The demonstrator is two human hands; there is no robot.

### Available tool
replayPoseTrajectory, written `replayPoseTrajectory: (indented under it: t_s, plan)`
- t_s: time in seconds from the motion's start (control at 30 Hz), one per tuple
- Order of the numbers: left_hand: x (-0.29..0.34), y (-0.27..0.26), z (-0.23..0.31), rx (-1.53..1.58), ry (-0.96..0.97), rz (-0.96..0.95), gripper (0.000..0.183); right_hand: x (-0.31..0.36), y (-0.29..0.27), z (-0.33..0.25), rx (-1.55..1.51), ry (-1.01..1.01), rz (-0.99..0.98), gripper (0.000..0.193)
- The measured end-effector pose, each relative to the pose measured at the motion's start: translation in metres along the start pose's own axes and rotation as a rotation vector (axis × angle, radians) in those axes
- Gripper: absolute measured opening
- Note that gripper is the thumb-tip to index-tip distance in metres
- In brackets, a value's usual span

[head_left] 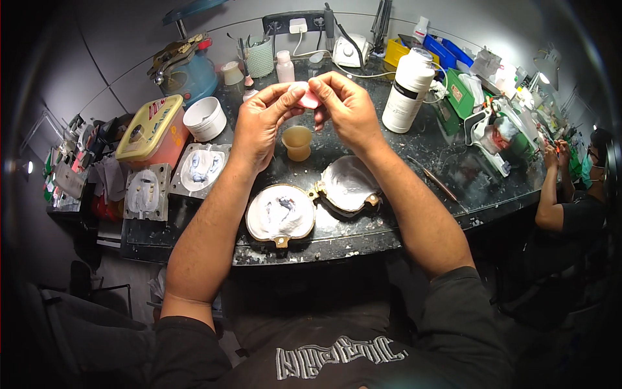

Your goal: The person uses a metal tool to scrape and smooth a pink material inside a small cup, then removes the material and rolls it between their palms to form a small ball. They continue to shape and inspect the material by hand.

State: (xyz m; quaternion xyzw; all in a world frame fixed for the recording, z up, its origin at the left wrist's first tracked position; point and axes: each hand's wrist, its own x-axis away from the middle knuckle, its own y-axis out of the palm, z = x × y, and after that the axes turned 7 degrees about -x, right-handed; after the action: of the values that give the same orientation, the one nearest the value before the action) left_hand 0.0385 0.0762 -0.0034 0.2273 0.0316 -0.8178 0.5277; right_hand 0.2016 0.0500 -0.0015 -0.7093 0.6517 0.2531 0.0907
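Between the fingertips of both hands, raised over the bench, is a soft-looking pink lump (310,100). My left hand (265,120) pinches it from the left. My right hand (350,107) grips its other side, fingers curled. Below them stands a small yellowish cup (297,144). Nearer to me lie the two halves of a brass-coloured dental flask filled with white plaster: the left half (269,220) has a dark, bluish-lined hollow, and the right half (346,181) shows a mostly smooth whitish surface.
Two more plaster-filled moulds (202,170) (146,194) sit at the left, beside a yellow-lidded tub (152,133) and a white pot (205,119). A large white bottle (408,91) stands at right. A slim tool (440,185) lies near the edge. A co-worker (570,188) sits far right.
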Motion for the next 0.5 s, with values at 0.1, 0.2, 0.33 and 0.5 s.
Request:
replayPoseTrajectory:
  t_s: [0.1,0.2,0.33,0.5]
  plan:
    - [-0.0034,-0.0041,-0.0044,-0.077,0.048,0.016,0.023,-0.0042,-0.0051,-0.0025,-0.124,-0.024,-0.055,0.017]
    - [-0.0012,-0.0009,-0.0057,-0.143,0.098,0.049,0.021,-0.0043,-0.0097,-0.0051,-0.067,-0.035,-0.082,0.026]
    - [0.0000,-0.0008,-0.0021,-0.108,0.104,0.113,0.022,-0.0023,-0.0067,-0.0052,0.129,0.008,-0.100,0.035]
    - [0.0004,0.0019,0.0018,-0.424,0.140,0.195,0.026,-0.0012,-0.0082,-0.0018,0.086,0.002,-0.134,0.026]
